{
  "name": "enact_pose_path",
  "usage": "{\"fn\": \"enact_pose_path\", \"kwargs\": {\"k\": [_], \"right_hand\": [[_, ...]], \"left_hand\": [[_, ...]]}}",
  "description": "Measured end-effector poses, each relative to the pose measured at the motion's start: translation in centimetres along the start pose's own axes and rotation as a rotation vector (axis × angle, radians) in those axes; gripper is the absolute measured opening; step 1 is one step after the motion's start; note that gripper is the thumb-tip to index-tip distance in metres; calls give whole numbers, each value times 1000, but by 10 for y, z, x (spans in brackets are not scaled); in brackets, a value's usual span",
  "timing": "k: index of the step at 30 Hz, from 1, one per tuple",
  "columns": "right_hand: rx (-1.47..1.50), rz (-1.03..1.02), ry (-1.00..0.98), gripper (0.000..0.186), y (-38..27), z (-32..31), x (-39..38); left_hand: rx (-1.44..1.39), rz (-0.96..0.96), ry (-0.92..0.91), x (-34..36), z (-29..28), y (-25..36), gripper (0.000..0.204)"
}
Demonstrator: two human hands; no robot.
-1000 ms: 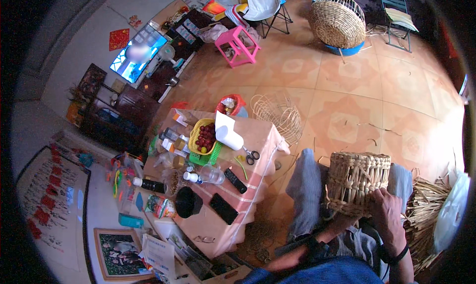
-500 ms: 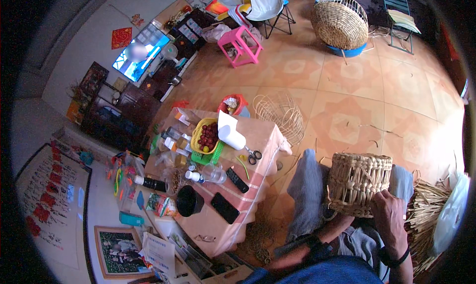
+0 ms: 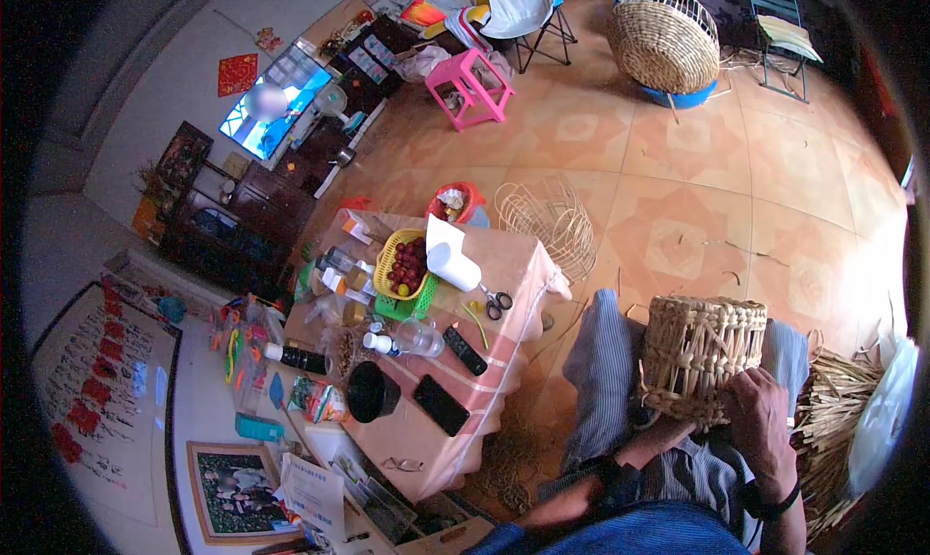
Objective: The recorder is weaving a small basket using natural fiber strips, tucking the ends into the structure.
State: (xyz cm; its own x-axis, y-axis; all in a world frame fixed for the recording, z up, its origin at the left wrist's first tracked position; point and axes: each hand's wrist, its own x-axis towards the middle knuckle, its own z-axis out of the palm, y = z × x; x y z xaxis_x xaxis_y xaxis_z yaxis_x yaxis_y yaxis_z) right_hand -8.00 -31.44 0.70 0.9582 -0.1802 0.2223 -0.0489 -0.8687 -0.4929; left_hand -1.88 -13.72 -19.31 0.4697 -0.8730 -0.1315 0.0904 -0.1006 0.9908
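A small woven straw basket (image 3: 699, 347) rests on my lap between my striped trouser legs, with open gaps between its thick upright strands. My right hand (image 3: 760, 415) is closed at the basket's lower right edge, thumb and fingers pinched on the weave there. Whether a loose strand is also between them is hidden. From the lower left, my left hand (image 3: 666, 435) reaches under the near side of the basket. Its fingers are out of sight behind the weave. A bundle of dry straw strips (image 3: 828, 405) lies beside my right leg.
On the left, a cloth-covered table (image 3: 513, 264) holds a yellow fruit basket (image 3: 400, 266), scissors (image 3: 496, 304), a phone (image 3: 441, 406) and bottles. An open wire-like frame (image 3: 552, 231) stands on the tiled floor. Farther off are a pink stool (image 3: 471, 88) and a large woven basket (image 3: 664, 46).
My left hand has shifted slightly and shows more below the basket. My right fingers have moved a little up along the lower edge; the basket stays nearly in place.
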Motion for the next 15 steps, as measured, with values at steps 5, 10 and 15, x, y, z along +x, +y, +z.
{"fn": "enact_pose_path", "kwargs": {"k": [5, 10, 15], "right_hand": [[139, 31, 53, 15, -32, -22, 17], [218, 135, 31, 12, -6, -27, 3], [352, 164, -11, 15, 14, -36, -36]], "left_hand": [[-428, -209, -126, -6, -16, -11, 27], [-318, -328, 67, -41, -5, 55, 49], [608, -353, 53, -50, 2, -55, 43]]}}
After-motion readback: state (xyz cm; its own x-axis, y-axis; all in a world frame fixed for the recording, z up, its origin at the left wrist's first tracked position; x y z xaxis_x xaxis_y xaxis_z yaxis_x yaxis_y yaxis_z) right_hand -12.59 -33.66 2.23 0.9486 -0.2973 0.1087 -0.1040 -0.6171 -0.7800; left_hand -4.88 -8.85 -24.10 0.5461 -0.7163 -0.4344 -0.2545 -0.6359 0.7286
